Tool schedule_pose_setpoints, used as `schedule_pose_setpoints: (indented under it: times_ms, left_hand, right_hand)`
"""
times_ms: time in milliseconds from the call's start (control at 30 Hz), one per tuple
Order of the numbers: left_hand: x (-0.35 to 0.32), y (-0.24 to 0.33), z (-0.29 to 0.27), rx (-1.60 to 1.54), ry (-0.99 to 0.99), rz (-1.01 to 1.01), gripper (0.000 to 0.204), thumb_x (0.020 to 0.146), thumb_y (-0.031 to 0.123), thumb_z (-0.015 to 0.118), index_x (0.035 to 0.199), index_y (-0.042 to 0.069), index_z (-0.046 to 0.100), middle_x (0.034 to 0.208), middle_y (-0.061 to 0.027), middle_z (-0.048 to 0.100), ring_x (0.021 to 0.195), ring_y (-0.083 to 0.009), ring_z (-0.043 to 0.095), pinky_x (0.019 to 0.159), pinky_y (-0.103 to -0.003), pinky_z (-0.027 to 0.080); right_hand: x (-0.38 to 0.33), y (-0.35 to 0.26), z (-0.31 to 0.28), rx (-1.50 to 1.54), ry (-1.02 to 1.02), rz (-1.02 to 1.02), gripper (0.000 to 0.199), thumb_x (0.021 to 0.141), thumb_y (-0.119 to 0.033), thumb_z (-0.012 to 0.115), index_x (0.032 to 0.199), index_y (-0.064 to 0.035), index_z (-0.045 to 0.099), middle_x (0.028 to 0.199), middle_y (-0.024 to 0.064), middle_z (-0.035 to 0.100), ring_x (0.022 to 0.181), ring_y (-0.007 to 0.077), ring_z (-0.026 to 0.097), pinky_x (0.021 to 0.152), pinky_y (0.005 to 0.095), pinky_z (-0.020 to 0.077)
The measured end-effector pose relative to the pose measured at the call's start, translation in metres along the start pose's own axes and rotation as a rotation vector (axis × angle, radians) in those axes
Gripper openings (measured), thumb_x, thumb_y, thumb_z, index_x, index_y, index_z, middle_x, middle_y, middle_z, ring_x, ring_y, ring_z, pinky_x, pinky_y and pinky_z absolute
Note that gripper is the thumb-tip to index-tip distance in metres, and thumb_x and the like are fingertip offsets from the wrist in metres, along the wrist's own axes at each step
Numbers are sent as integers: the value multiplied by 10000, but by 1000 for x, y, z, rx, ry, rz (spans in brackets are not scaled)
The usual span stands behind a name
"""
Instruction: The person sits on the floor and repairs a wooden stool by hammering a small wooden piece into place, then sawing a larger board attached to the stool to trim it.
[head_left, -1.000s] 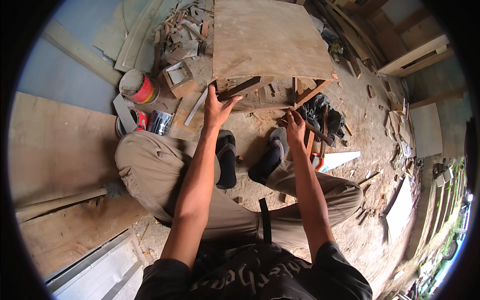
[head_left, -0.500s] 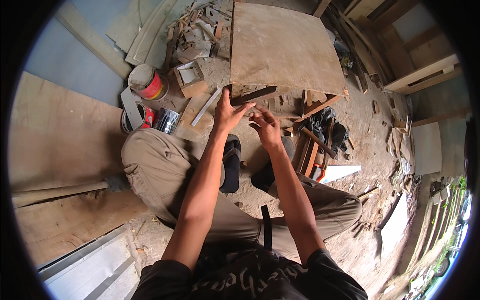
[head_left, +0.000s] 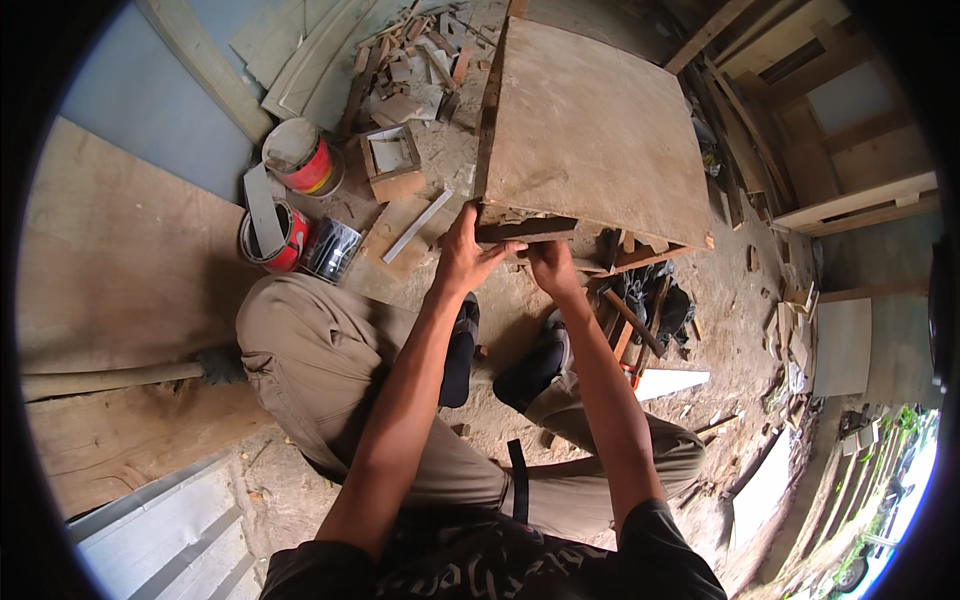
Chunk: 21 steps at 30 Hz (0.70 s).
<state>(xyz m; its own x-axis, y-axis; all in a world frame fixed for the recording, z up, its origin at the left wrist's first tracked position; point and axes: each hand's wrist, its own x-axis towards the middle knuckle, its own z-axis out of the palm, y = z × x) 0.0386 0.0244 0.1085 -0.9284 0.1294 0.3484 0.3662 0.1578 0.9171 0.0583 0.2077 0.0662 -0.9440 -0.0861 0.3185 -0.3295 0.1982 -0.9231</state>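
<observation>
A wooden box frame with a plywood top stands in front of me, its open side toward me. My left hand grips its near left corner, fingers up along the side and thumb stretched out to the right. A dark wooden strip lies across the opening under the plywood edge, just above that thumb. Right below the strip is my right hand; its fingertips are hidden under the wood, so whether they grip anything cannot be seen.
Paint cans and a small wooden box stand to the left. Offcuts are heaped beyond them. A handsaw and a black plastic bag lie right of my feet. A plywood sheet leans at far left.
My right hand has moved from in front of the opening to beneath the wooden strip. The strip appears lower and nearer. The whole scene has shifted and tilted with my head.
</observation>
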Motion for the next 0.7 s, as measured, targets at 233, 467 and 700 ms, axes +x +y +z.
schedule_pose_setpoints:
  times_ms: [233,467,700]
  left_hand:
    - [0,-7,-3,64,-8,11,691,678,359,879,1159,25,513,1027,-170,625,946,-348,638,804,-432,518]
    - [-4,-12,3,16,23,52,707,675,290,892,1195,17,499,1067,-165,575,991,-324,586,833,-425,483]
    - [-8,-17,2,56,-22,-7,884,651,311,909,1327,16,421,1184,-158,599,1073,-290,606,895,-403,498]
  right_hand:
    - [4,-13,0,50,-40,445,130,910,-30,558,1029,-17,607,873,29,589,774,132,531,653,322,462]
    - [24,-2,-16,-349,-262,432,315,912,-248,634,1150,-42,646,1128,112,671,1033,232,601,891,379,480]
    - [26,41,-32,-521,-341,329,455,904,-346,644,1282,-106,563,1305,95,584,1169,260,545,1007,421,424]
